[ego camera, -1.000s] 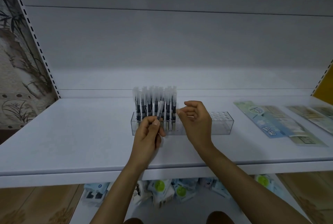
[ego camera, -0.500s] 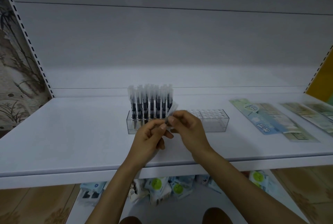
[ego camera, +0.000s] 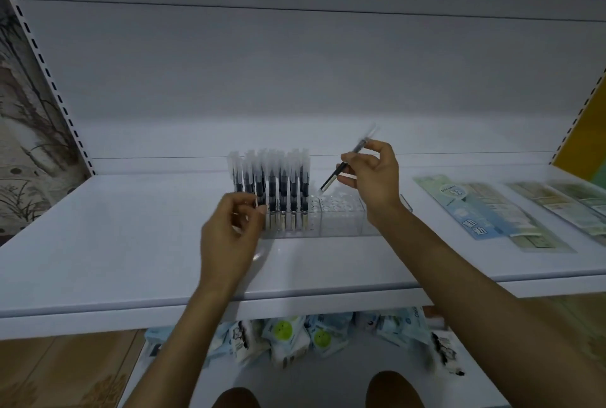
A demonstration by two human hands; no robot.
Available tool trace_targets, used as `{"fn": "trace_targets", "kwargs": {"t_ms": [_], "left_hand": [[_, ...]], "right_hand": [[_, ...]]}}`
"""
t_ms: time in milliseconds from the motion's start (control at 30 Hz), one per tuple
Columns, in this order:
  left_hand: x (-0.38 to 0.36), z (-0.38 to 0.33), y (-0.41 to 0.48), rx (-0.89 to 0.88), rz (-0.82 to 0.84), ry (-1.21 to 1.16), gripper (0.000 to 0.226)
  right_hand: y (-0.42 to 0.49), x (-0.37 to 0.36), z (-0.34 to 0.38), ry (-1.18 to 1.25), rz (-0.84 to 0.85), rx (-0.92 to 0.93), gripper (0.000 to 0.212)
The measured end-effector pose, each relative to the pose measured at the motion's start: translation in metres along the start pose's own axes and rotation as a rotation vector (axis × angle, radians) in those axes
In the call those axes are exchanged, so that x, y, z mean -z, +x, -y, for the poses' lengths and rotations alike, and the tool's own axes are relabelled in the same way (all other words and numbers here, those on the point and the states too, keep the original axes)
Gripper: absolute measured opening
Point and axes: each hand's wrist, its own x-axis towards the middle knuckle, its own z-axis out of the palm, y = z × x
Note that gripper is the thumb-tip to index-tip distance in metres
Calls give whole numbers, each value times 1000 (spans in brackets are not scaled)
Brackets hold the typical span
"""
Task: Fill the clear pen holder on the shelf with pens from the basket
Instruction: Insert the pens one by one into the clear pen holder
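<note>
The right hand (ego camera: 370, 178) is pinching one pen (ego camera: 337, 171) between thumb and fingers, closed firmly on the barrel. Half a second ago this hand was meeting the left hand in front of the holder; now it is raised and moved to the right, and the pen is tilting, its lower end just above the empty holes of the clear pen holder (ego camera: 341, 217). The holder is standing on the white shelf (ego camera: 114, 243), its left part filled with upright pens (ego camera: 272, 184). The left hand (ego camera: 232, 230) is staying at the holder's left front with its fingers curled; whether it is gripping more pens is too blurred to tell. Flat printed packets (ego camera: 475, 207) are lying on the shelf well to the right, and small bags (ego camera: 288, 335) are lying on the lower shelf.
</note>
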Motion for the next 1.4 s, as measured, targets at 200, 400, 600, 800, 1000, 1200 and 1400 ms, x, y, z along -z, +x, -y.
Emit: {"fn": "trace_targets", "kwargs": {"t_ms": [200,400,600,800,1000,1200,1400], "left_hand": [[31,34,18,5,173,568,76],[28,40,18,2,261,671,78],[27,51,16,-65,265,679,76],[25,52,15,-90,244,688,73],[24,54,14,-81,229,706,73],[23,54,13,-81,219,714,73],[22,55,13,-81,221,716,74]], "right_hand": [[5,-17,-11,-263,94,181,27],[5,-22,-18,-494,199,344,26],[8,-19,-27,-572,218,323,28],[5,-10,-43,-602,285,312,26],[0,-6,-47,-721,344,399,23],[3,-7,-49,-718,301,341,13],[8,-6,-47,-660,314,296,14]]}}
